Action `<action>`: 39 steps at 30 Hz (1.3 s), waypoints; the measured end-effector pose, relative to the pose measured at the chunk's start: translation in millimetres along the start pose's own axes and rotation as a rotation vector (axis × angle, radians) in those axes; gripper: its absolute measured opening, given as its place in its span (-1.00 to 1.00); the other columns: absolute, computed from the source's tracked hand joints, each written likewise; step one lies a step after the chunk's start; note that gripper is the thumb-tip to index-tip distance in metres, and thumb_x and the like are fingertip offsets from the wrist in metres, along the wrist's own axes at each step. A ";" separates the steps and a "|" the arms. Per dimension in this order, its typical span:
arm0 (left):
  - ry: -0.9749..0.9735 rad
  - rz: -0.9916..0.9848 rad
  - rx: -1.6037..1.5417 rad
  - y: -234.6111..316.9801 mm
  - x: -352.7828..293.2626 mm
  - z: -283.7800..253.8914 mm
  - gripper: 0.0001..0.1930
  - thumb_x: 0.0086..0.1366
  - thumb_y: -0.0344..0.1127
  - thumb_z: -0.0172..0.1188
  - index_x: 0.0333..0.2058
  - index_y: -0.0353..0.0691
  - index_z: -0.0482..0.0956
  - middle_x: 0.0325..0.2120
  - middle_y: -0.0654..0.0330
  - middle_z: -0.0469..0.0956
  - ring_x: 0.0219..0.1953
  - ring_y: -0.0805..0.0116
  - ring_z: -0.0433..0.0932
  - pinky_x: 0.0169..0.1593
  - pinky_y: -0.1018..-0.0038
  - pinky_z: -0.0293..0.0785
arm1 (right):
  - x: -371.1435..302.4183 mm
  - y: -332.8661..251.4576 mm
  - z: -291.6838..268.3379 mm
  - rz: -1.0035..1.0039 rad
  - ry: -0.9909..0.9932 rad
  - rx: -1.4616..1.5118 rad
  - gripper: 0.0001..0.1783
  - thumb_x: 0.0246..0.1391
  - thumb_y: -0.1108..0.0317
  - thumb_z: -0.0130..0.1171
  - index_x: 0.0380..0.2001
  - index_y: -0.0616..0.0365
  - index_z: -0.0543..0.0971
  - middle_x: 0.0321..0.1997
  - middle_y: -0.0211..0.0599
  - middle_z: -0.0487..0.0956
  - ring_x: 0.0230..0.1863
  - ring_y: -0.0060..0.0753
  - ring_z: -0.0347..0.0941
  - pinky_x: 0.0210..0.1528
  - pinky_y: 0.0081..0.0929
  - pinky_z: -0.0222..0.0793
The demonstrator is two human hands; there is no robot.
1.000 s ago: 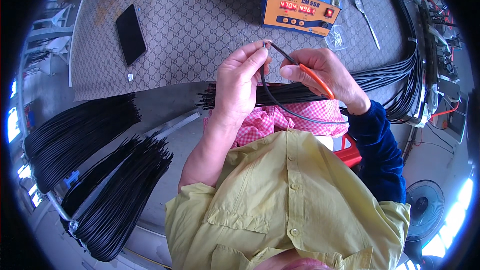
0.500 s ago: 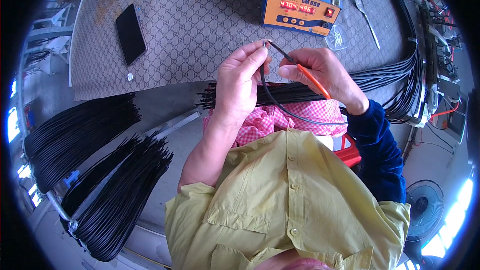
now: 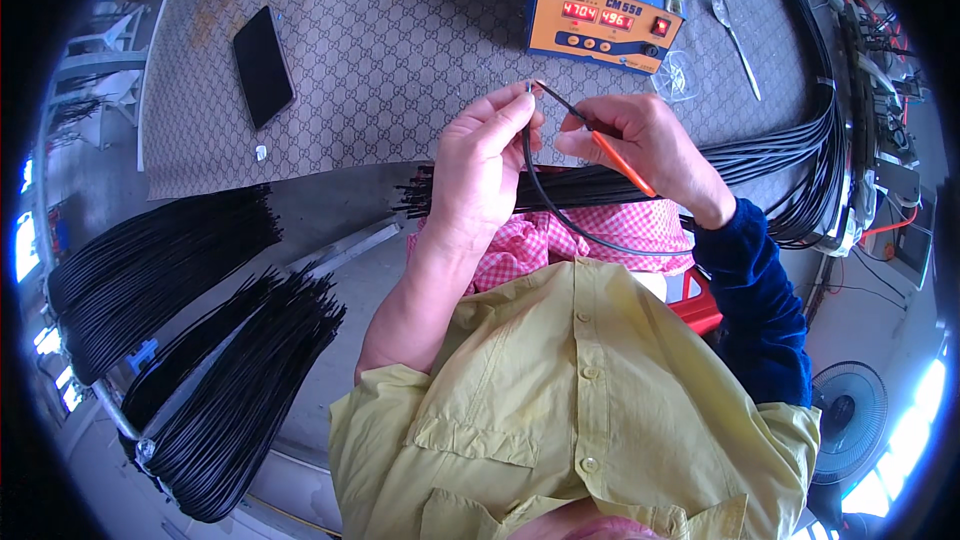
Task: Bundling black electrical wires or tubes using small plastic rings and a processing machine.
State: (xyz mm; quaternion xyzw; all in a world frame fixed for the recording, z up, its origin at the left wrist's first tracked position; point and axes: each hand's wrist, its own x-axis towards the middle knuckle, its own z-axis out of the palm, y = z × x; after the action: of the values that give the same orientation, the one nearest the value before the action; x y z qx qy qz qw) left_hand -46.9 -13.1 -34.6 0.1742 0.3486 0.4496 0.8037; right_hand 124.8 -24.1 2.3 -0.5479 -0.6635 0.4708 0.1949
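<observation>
Here, a black cable [image 3: 533, 180] is held up near the front edge of the counter, its end at the fingertips of the person's left hand [image 3: 474, 162], whose grip pinches it between thumb and forefinger. From there the cable bends down and trails rightward across pink checked cloth [image 3: 640, 228]. The right hand [image 3: 655, 145] has its grip wrapped around an orange-handled tool [image 3: 622, 163], the dark, slender front of which reaches up to the cable's end; whether the tip touches it cannot be told. Behind both hands runs a thick bundle of black cables [image 3: 745, 157], curving up along the right side of the counter [image 3: 380, 70], whose covering has a repeating printed motif. Just beyond the hands stands a blue-and-orange box [image 3: 612, 58]: its front bears dark printed lettering, two lit red number displays [image 3: 598, 15] and a row of buttons, and two small stickers sit on its blue upper part. A clear dish [image 3: 673, 78] is near its corner, with a spoon [image 3: 737, 48] to the right. Far left lies a phone [image 3: 265, 68], its screen dark.
</observation>
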 end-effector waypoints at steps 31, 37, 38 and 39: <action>0.042 0.073 0.150 7.3 -15.9 4.3 -0.84 0.17 -0.40 0.04 -0.28 -0.32 0.46 -0.44 0.21 0.48 -0.49 0.62 0.38 -0.38 0.73 0.29 | 12.1 39.5 18.8 -0.269 0.274 -0.716 -0.79 -0.18 0.45 0.06 -0.37 0.18 0.43 -0.40 -0.19 0.42 -0.24 -0.16 0.34 -0.23 -0.33 0.30; -0.043 0.054 0.074 1.6 -18.7 8.3 -0.86 0.17 -0.40 0.04 -0.30 -0.30 0.46 -0.45 0.20 0.49 -0.54 0.62 0.37 -0.43 0.71 0.31 | -13.4 31.9 22.1 -0.243 0.233 -0.137 -0.85 -0.08 0.38 0.07 -0.43 0.23 0.47 -0.50 -0.18 0.47 -0.43 -0.25 0.42 -0.37 -0.39 0.32; -0.048 0.056 0.078 0.5 -19.4 9.1 -0.86 0.17 -0.40 0.04 -0.30 -0.30 0.46 -0.45 0.20 0.49 -0.54 0.62 0.37 -0.42 0.71 0.32 | -22.9 22.6 23.5 -0.180 0.147 -0.005 -0.84 -0.07 0.36 0.08 -0.44 0.24 0.47 -0.52 -0.17 0.48 -0.47 -0.27 0.42 -0.39 -0.41 0.32; -0.059 0.053 0.082 -1.1 -19.7 11.5 -0.86 0.17 -0.40 0.04 -0.30 -0.30 0.45 -0.45 0.20 0.48 -0.54 0.61 0.37 -0.42 0.70 0.32 | -32.0 14.3 23.5 -0.112 0.068 0.124 -0.82 -0.06 0.34 0.08 -0.44 0.25 0.48 -0.53 -0.17 0.48 -0.50 -0.30 0.43 -0.41 -0.43 0.32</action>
State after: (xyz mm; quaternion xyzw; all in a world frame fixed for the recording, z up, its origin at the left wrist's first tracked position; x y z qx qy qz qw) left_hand -44.9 -29.9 -19.3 0.2295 0.3382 0.4507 0.7936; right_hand 124.8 -63.5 -12.8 -0.5126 -0.6557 0.4803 0.2768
